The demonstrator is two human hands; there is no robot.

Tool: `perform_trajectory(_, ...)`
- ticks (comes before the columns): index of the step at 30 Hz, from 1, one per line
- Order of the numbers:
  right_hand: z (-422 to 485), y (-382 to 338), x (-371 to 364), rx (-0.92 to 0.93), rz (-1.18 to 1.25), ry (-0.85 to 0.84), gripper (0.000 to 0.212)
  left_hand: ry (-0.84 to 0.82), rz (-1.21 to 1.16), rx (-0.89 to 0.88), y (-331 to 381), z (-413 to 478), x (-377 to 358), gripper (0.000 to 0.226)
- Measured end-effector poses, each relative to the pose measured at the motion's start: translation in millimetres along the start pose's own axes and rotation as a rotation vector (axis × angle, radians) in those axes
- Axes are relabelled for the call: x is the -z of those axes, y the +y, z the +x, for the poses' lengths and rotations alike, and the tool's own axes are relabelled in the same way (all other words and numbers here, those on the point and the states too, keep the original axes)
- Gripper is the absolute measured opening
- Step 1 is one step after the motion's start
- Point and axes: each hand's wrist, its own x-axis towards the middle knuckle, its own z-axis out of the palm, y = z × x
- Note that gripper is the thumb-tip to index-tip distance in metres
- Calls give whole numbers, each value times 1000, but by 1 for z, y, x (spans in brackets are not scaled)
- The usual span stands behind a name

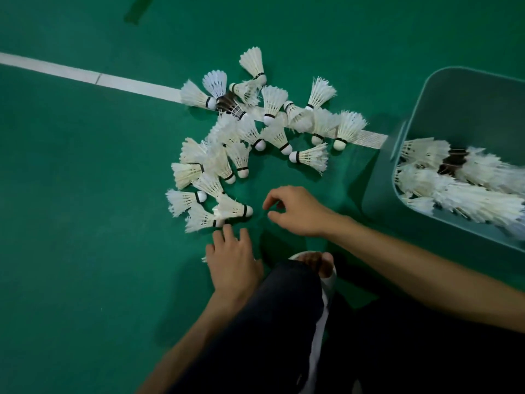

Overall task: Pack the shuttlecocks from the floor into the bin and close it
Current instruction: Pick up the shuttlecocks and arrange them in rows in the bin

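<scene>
Several white feather shuttlecocks (250, 132) lie in a loose heap on the green floor, across a white court line. The nearest one (233, 209) points its cork right, toward my right hand (295, 211), which hovers just beside it with thumb and fingers loosely curled and apart, holding nothing. My left hand (231, 260) lies low over the floor, its fingers stretched toward another shuttlecock (200, 218). A scrap of white shows at that hand's left edge. The pale translucent bin (397, 155) stands at the right with several shuttlecocks (468, 189) inside. No lid is in view.
The white court line (85, 76) runs from the left edge under the heap to the bin. My knee in dark trousers (284, 308) and a foot in a white slipper (326, 268) sit just below the hands. A dark shape (136, 12) lies at the top left.
</scene>
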Motion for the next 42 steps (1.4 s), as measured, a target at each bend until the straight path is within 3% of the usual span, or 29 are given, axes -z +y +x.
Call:
perform_trajectory(3, 7, 0, -5, 5, -24, -4, 18, 25, -61, -5, -7, 13, 1, 31)
perform_trajectory(5, 8, 0, -9, -5, -47, 28, 16, 60, -244, 27, -18, 24, -1, 19)
perform_trajectory(8, 0, 1, -17, 0, -135, 107, 12, 101, -497, 76, -36, 28, 2, 24)
perform_trajectory(10, -8, -1, -23, 39, -164, 109, 10, 66, -457, 78, -48, 28, 2, 30)
perform_trajectory(13, -20, -14, -31, 176, -171, -29, 9, -63, -430, 157, -66, 30, 2, 26)
perform_trajectory(17, -24, -41, -45, 330, -218, -240, 18, -48, -671, 269, -85, 36, 15, 16)
perform_trajectory(20, -25, -53, -57, 392, -322, -281, 53, -58, -1086, 362, -81, 37, 29, 7)
perform_trajectory(22, -28, -57, -68, 423, -401, -312, 74, -25, -1208, 385, -74, 37, 33, 11)
perform_trajectory(24, -33, -59, -83, 451, -472, -356, 73, 5, -1188, 351, -66, 39, 32, 16)
perform_trajectory(26, -38, -59, -94, 475, -520, -376, 57, -2, -1108, 290, -58, 44, 28, 21)
perform_trajectory(28, -40, -54, -92, 461, -530, -343, 41, -43, -1008, 241, -50, 49, 28, 35)
perform_trajectory(32, -38, -42, -69, 365, -435, -257, 35, 49, -1002, 207, -37, 58, 30, 28)
perform_trajectory(39, -30, -24, 5, 140, -225, 128, 18, 138, -1276, 105, -22, 64, 61, 39)
perform_trajectory(42, -38, -24, 37, 110, -210, 327, 16, 125, -1312, -39, -6, 61, 77, 42)
